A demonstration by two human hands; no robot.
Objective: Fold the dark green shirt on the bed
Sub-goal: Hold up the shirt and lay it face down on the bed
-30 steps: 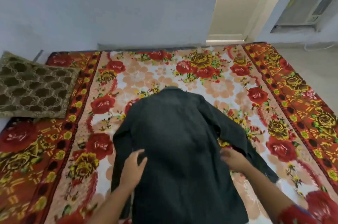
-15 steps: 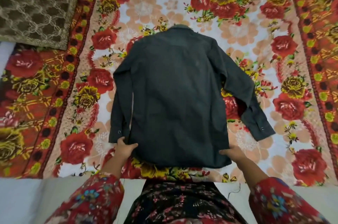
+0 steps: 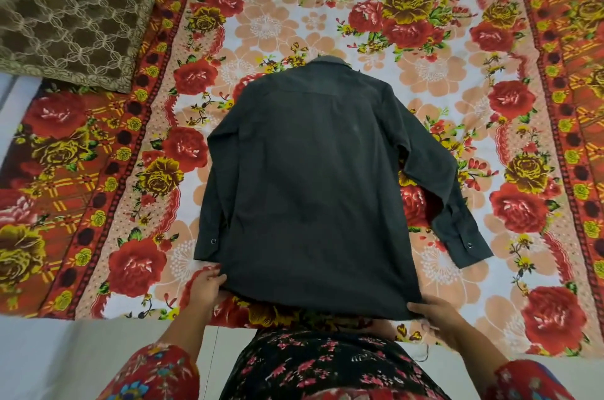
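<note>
The dark green shirt is lying spread out, back side up, on the floral bedspread in the middle of the bed. Its collar is pointing away from the person and its hem is sitting at the bed's near edge. The cloth is looking very dark, almost black, and mostly smooth, with a yoke seam crossing below the collar. The sleeve on the left is running straight down against the body of the shirt, a snap showing on its cuff. The sleeve on the right is angling outward onto the bedspread, its cuff lying apart from the body. The left grip is pinching the hem's left corner, and the right grip is grasping the hem's right corner, thumb lying on top. A brown patterned cushion is resting at the far left corner.
</note>
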